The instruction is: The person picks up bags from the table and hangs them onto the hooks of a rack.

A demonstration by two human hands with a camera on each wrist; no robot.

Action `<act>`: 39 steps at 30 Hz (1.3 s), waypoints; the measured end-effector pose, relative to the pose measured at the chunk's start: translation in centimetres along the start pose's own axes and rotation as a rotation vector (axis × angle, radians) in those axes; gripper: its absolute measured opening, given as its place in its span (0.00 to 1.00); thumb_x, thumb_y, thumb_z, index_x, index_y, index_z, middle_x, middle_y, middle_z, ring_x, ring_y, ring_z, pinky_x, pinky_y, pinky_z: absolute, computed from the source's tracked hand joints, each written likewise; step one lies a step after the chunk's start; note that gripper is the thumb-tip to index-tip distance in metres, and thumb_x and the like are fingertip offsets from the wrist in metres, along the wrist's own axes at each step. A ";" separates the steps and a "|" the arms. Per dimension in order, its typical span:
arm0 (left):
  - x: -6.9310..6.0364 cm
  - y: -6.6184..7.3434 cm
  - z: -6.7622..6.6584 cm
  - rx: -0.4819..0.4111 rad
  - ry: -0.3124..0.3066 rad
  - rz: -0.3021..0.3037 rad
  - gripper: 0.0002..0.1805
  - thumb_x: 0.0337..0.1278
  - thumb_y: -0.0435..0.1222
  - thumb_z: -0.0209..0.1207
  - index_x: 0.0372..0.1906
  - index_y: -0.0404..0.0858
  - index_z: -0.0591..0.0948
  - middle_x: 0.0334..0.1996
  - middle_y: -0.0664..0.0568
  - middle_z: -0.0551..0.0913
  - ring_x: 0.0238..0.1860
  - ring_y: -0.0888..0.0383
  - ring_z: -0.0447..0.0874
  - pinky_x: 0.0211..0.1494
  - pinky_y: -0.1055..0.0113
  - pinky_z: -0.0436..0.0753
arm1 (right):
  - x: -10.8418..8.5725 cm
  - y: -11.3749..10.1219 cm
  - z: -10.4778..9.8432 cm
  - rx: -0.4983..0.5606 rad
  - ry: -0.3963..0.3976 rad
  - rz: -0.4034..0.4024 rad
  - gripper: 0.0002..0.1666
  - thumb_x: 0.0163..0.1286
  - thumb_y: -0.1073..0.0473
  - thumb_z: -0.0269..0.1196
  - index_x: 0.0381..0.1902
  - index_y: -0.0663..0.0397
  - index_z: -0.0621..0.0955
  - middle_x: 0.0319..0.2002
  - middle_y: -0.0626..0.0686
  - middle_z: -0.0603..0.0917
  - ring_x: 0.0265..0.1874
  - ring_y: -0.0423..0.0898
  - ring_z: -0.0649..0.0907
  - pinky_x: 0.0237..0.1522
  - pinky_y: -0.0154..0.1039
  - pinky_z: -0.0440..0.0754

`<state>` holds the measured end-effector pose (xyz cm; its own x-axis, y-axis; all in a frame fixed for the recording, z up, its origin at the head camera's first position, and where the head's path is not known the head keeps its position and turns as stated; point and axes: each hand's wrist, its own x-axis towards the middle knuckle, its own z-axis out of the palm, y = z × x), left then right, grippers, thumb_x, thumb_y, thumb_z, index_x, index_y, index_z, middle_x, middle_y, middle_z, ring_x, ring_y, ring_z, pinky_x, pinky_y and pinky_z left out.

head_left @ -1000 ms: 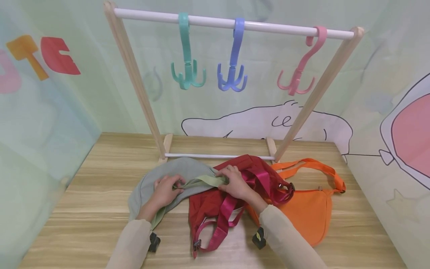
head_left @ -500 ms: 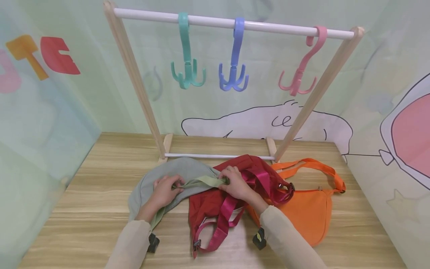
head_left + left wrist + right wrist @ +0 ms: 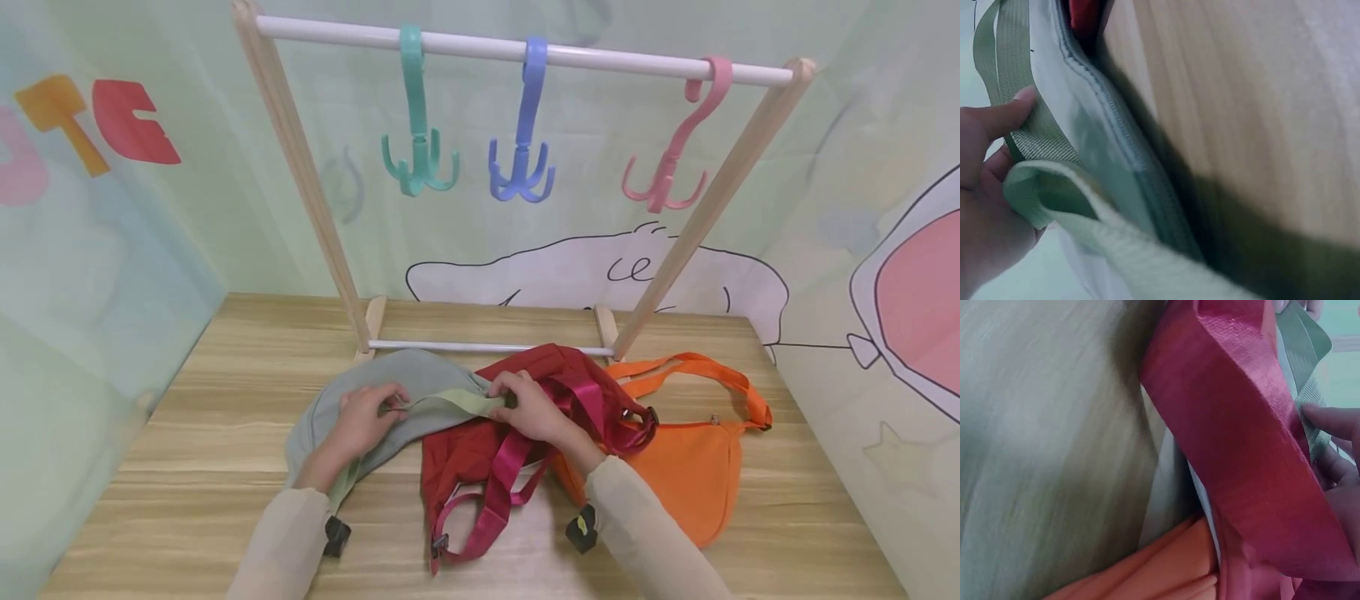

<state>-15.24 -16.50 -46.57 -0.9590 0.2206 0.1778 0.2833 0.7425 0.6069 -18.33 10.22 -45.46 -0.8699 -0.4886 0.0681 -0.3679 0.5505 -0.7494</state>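
A grey-green bag (image 3: 427, 375) lies on the table at the left, its zip edge showing in the left wrist view. My left hand (image 3: 367, 419) pinches its light green strap (image 3: 457, 402) between thumb and fingers. At the strap's other end my right hand (image 3: 531, 408) pinches the webbing too, so the strap runs between both hands above the bag. Under and beside my right hand lies a red bag (image 3: 457, 462) with a shiny crimson strap (image 3: 1235, 425), partly covered by the grey-green bag. An orange bag (image 3: 690, 475) lies at the right, partly beneath the red one.
Behind the bags stands a wooden rack with a white top rail (image 3: 465, 45). From the rail hang a green hook (image 3: 418, 125), a blue hook (image 3: 525, 125) and a pink hook (image 3: 675, 142). A lower white bar (image 3: 487, 347) crosses just behind the bags.
My left hand has shifted slightly left and up with the strap. The right hand stays nearly in place, and the bags lie as before.
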 end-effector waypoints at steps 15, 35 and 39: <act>0.0 2.1 -2.9 -0.026 0.002 0.068 0.07 0.46 0.27 0.64 0.32 0.39 0.79 0.29 0.51 0.82 0.38 0.49 0.77 0.56 0.42 0.53 | -0.2 -1.3 -2.3 0.061 -0.115 -0.102 0.05 0.57 0.66 0.64 0.31 0.54 0.78 0.30 0.46 0.77 0.35 0.41 0.73 0.42 0.37 0.71; -0.1 4.0 -5.3 -0.033 0.059 0.180 0.09 0.44 0.27 0.65 0.33 0.38 0.79 0.27 0.54 0.81 0.37 0.51 0.78 0.53 0.47 0.59 | -1.1 -3.6 -4.8 0.430 -0.329 -0.156 0.05 0.64 0.72 0.56 0.35 0.66 0.69 0.25 0.60 0.80 0.27 0.55 0.77 0.31 0.37 0.75; -0.1 4.2 -5.5 -0.037 0.057 0.190 0.09 0.44 0.27 0.65 0.33 0.38 0.79 0.28 0.54 0.81 0.36 0.52 0.78 0.53 0.47 0.59 | -1.1 -3.7 -4.9 0.473 -0.321 -0.157 0.09 0.60 0.72 0.60 0.35 0.66 0.69 0.24 0.56 0.78 0.25 0.54 0.76 0.31 0.36 0.75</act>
<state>-13.99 -16.90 -39.82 -0.8870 0.3178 0.3350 0.4603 0.6672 0.5857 -17.64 12.03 -39.50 -0.6470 -0.7605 0.0545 -0.2332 0.1294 -0.9638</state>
